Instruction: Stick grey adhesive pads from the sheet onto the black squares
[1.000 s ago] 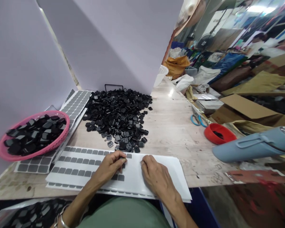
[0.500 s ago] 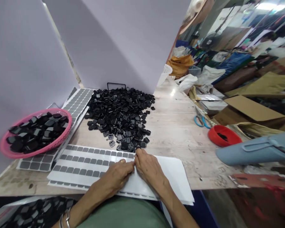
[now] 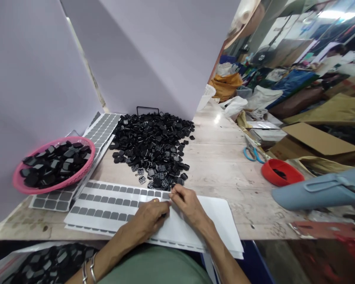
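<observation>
Left hand [image 3: 151, 219] and right hand [image 3: 188, 204] curl over grey-patched sheet [image 3: 177, 229]
Fingertips partly hidden, cannot tell if pinching; black pieces [image 3: 154, 142] beyond

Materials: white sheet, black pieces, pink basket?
White sheet: probably coated paper; thin, smooth, slight sheen. Film possible.
Black pieces: likely moulded plastic; similar rounded shapes, some catching highlights. Rubber not ruled out.
Pink basket: likely plastic; evenly coloured, perforated wall.
</observation>
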`<action>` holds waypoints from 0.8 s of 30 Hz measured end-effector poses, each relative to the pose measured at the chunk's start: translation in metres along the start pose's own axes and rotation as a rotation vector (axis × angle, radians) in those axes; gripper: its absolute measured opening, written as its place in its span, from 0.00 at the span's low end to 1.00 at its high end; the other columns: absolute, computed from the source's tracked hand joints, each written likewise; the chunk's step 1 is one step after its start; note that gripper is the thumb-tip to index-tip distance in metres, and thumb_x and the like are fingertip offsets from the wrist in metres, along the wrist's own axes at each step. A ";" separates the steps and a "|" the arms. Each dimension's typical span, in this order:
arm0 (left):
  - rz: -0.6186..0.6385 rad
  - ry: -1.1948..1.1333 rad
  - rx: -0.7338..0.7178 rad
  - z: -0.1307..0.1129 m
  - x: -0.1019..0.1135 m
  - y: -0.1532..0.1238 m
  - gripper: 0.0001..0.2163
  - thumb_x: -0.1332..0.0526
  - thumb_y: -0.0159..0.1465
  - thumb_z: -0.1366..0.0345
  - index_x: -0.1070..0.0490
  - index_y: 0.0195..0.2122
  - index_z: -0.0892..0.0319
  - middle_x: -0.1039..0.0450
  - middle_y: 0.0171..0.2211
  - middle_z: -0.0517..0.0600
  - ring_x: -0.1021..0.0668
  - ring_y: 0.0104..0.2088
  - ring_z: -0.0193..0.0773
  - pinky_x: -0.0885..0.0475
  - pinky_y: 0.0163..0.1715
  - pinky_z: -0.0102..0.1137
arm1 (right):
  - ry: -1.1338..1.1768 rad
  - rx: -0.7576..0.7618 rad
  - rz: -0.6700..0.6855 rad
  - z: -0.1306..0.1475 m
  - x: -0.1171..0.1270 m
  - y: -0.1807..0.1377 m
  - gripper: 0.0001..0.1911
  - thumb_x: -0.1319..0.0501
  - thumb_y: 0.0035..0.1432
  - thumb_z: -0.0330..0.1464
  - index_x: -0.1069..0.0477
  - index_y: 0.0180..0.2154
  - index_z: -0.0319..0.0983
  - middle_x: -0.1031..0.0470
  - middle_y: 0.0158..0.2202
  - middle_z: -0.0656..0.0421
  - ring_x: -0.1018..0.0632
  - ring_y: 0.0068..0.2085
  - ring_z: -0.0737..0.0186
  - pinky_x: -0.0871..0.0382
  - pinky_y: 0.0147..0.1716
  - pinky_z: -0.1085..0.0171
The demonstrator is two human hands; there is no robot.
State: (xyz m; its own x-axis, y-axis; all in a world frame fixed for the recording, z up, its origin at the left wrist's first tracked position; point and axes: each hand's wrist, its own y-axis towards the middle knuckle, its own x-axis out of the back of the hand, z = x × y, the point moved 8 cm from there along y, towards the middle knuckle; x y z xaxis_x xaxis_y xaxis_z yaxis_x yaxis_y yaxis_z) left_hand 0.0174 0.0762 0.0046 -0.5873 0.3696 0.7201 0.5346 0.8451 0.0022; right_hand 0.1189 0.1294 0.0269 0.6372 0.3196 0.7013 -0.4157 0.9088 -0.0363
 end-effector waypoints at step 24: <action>-0.198 0.374 0.568 0.082 0.079 0.015 0.01 0.50 0.65 0.66 0.42 0.37 0.56 0.31 0.36 0.51 0.27 0.36 0.41 0.39 0.31 0.32 | 0.357 -0.148 -0.041 -0.034 0.001 -0.044 0.12 0.48 0.64 0.40 0.34 0.32 0.40 0.33 0.28 0.63 0.33 0.31 0.63 0.41 0.31 0.67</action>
State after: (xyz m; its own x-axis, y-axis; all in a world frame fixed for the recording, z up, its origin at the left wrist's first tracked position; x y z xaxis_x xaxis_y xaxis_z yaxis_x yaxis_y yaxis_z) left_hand -0.0708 0.1494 0.0051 -0.3379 0.1165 0.9339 -0.0206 0.9912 -0.1311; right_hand 0.1600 0.0991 0.0050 0.8478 0.3318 0.4138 -0.3037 0.9433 -0.1343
